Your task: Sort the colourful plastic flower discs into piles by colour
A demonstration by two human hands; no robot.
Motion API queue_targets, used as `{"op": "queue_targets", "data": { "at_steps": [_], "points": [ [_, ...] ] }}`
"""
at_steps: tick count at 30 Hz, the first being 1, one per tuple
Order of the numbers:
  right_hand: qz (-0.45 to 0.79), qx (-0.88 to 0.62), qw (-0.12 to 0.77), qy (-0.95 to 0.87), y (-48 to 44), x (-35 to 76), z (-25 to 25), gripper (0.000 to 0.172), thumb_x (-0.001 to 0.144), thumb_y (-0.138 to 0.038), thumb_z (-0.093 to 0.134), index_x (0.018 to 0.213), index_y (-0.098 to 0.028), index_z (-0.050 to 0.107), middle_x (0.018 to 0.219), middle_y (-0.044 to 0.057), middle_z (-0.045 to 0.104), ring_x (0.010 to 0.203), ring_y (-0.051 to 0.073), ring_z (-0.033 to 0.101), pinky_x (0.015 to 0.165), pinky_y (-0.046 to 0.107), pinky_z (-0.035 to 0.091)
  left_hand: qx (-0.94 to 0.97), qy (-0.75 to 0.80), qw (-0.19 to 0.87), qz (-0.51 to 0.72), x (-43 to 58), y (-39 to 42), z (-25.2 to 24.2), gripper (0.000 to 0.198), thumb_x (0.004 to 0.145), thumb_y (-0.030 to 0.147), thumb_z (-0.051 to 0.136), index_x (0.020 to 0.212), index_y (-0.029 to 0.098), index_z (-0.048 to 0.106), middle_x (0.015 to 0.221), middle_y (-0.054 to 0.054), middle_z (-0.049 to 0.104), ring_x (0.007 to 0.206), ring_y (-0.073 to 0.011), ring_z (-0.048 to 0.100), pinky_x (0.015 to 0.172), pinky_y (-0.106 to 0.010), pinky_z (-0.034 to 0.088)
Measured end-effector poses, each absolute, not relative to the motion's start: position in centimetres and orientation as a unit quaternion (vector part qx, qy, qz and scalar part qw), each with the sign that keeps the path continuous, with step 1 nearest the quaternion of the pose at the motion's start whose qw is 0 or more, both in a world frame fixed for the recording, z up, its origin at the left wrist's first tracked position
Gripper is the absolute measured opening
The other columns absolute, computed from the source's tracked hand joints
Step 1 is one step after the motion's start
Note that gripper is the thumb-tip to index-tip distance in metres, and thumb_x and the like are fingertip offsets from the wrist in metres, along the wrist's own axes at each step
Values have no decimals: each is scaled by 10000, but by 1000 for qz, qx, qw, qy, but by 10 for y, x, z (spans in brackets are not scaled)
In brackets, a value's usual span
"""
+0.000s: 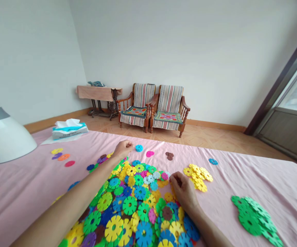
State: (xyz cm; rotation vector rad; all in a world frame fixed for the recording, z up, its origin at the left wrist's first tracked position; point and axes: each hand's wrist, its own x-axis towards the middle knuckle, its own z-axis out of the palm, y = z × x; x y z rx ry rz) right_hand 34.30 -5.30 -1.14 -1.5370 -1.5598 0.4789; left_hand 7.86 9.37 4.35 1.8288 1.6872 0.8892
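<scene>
A big heap of snowflake building discs (129, 205) in many colours spreads over the pink cloth (243, 178) in front of me. My left hand (123, 148) is at the far edge of the heap, fingers closed, just left of small blue discs (138, 148). Whatever lies between those fingers is hidden. At the heap's right side, my right hand (184, 190) has curled fingers, its fingertips close to a pink disc (164, 176). I cannot make out what it grips. Yellow discs (199, 176) lie just beyond it, and a green group (255, 218) sits farther right.
Magenta discs (150, 154), brown discs (169, 156) and a blue disc (213, 161) lie along the far side. A tissue pack (69, 130) and a white kettle-like vessel (5, 137) stand at left. Two wooden armchairs (167, 109) are beyond the table.
</scene>
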Motion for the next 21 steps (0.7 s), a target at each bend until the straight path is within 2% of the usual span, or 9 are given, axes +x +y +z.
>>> {"op": "queue_targets", "data": {
  "at_steps": [2, 5, 9, 12, 16, 18, 21],
  "points": [
    [195, -618, 434, -626, -52, 343, -13, 314, 845, -409, 435, 685, -178, 574, 559, -15, 529, 528, 138, 501, 508, 233, 326, 712, 586, 229, 312, 69, 71, 49, 196, 869, 315, 564, 831, 139, 644, 789, -16, 665, 769, -178, 635, 707, -289, 508],
    [195, -619, 433, -626, -52, 344, -15, 305, 844, -406, 441, 689, -180, 577, 558, -17, 532, 527, 138, 500, 508, 233, 324, 753, 564, 177, 290, 53, 42, 53, 234, 837, 365, 535, 799, 171, 660, 839, -33, 690, 872, -227, 630, 806, -314, 472],
    [190, -620, 432, -627, -52, 344, -16, 301, 844, -401, 443, 690, -182, 580, 562, -16, 541, 533, 140, 507, 512, 233, 326, 777, 567, 116, 248, 45, 16, 42, 346, 852, 425, 490, 1008, 185, 685, 1130, -110, 655, 1130, -311, 530, 1012, -446, 329],
    [188, -625, 427, -625, -53, 343, -14, 306, 845, -406, 441, 691, -182, 582, 557, -17, 536, 526, 140, 503, 506, 235, 322, 784, 574, 108, 210, 53, -2, 31, 443, 850, 475, 502, 1193, 227, 631, 1355, -119, 526, 1286, -357, 395, 1064, -541, 222],
    [187, -622, 432, -626, -55, 342, -11, 309, 849, -411, 438, 700, -183, 584, 566, -17, 538, 527, 139, 496, 511, 237, 332, 816, 555, 118, 112, 75, -27, 30, 563, 911, 593, 344, 1377, 296, 451, 1499, -65, 342, 1397, -328, 221, 1094, -592, 110],
    [185, -622, 434, -626, -55, 342, -11, 311, 849, -416, 441, 701, -183, 584, 579, -12, 547, 536, 140, 498, 518, 238, 340, 833, 533, 129, 71, 85, -37, 34, 606, 925, 625, 252, 1428, 305, 361, 1527, -60, 276, 1414, -312, 180, 1101, -593, 91],
    [197, -622, 425, -627, -55, 344, -14, 325, 846, -441, 446, 703, -183, 585, 582, -5, 553, 540, 145, 499, 514, 240, 344, 851, 502, 143, 58, 98, -48, 41, 637, 919, 653, 209, 1451, 315, 300, 1543, -63, 225, 1422, -319, 140, 1097, -611, 75]
  ]
}}
